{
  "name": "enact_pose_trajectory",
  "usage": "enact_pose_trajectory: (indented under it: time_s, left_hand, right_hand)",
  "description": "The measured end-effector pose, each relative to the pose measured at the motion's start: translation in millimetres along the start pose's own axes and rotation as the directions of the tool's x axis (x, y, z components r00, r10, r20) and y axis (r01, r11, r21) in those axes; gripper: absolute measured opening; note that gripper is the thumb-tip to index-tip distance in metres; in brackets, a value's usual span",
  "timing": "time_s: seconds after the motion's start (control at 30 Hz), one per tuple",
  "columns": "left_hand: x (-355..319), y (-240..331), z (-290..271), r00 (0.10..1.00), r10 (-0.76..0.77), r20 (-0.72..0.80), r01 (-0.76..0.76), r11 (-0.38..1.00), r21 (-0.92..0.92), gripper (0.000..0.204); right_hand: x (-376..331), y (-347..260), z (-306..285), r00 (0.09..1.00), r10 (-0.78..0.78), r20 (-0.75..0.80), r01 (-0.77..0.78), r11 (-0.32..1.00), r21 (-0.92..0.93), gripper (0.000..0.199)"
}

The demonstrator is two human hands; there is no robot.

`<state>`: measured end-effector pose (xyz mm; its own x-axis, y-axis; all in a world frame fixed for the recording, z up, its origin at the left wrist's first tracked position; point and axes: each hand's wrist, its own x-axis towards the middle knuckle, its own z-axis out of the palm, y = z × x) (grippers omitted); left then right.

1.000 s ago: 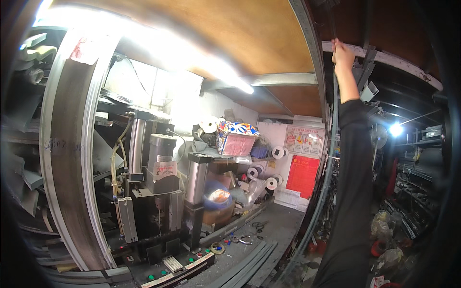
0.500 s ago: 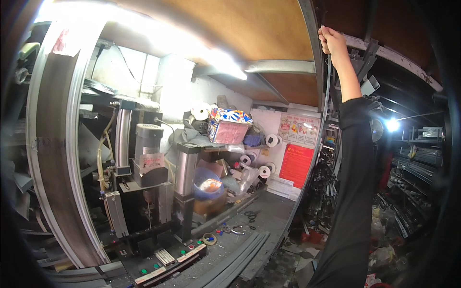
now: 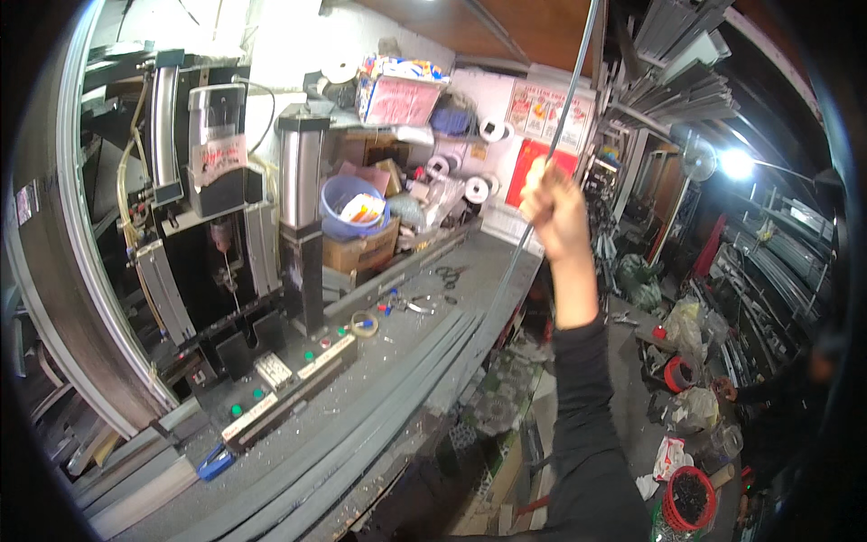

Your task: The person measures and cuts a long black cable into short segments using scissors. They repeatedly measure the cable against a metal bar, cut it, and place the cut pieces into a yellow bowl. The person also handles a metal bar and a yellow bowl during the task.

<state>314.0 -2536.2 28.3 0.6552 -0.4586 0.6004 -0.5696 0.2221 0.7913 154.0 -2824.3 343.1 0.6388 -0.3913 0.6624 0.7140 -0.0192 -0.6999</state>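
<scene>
My right hand (image 3: 555,210) is raised in front of the bench, its fingers closed round a long thin grey strip (image 3: 574,95). The strip slants from the top edge, through my fist, down toward the bench's right edge. A black sleeve covers my forearm. Below and to the left, several similar grey strips (image 3: 379,420) lie lengthwise along the grey bench (image 3: 420,275). Scissors (image 3: 449,276), pliers (image 3: 415,305) and a roll of tape (image 3: 364,324) rest behind them. My left hand is out of view.
A machine with upright cylinders (image 3: 301,172) and a button panel (image 3: 289,393) stands at the left. Behind are a blue basin (image 3: 348,200) and white spools. On the right, red baskets (image 3: 690,499) and plastic bags stand near another person's hand (image 3: 725,388). Racks hold long profiles (image 3: 682,95).
My right hand has come down from near the ceiling, and the strip in it now shows clearly. The view has tilted downward, bringing in more of the bench and the other person.
</scene>
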Motion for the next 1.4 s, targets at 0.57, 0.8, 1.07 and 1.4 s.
enact_pose_trajectory:
  time_s: [0.57, 0.8, 1.07, 1.4]
  left_hand:
    - [-666, -138, -192, 0.545, -0.747, -0.38, 0.83, 0.417, 0.37, 0.03]
    - [-648, -114, -189, 0.262, -0.834, -0.485, 0.941, 0.332, -0.062, 0.028]
    - [-639, -85, -129, 0.135, -0.937, -0.322, 0.973, 0.186, -0.135, 0.021]
    - [-688, -80, -77, -0.102, -0.984, -0.144, 0.96, -0.135, 0.243, 0.04]
  right_hand:
    - [-422, 369, -149, 0.753, 0.423, -0.504, -0.652, 0.38, -0.656, 0.033]
    - [-454, 362, -220, 0.81, 0.342, -0.477, -0.586, 0.431, -0.686, 0.033]
    - [-503, 344, -222, 0.673, 0.472, -0.569, -0.737, 0.363, -0.571, 0.03]
    - [-544, 360, -223, 0.602, 0.655, -0.456, -0.555, -0.068, -0.829, 0.033]
